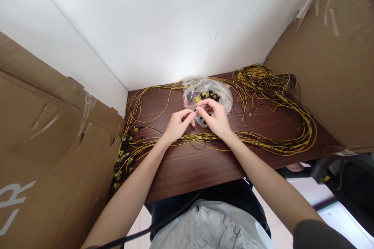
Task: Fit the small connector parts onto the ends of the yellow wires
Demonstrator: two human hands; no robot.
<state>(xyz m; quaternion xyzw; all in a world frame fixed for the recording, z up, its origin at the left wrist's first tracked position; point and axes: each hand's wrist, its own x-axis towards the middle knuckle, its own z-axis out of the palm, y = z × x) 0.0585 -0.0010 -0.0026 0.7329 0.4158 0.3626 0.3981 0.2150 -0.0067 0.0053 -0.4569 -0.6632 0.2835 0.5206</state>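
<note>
My left hand [180, 123] and my right hand [214, 116] meet fingertip to fingertip above the middle of the brown table [193, 171]. The fingers of both are pinched around something small and dark, too small to name. Just behind them lies an open clear plastic bag [224, 92] with black and yellow connector pieces [209, 95] in it. A bundle of yellow and black wires [201, 137] runs across the table beneath my wrists.
A tangled heap of wires [257, 78] lies at the back right. Black and yellow connector ends [124, 159] cluster at the left edge. Cardboard stands on the left [52, 155] and right [327, 70], with a white wall [175, 27] behind. A whitish plastic bag [210, 225] covers my lap.
</note>
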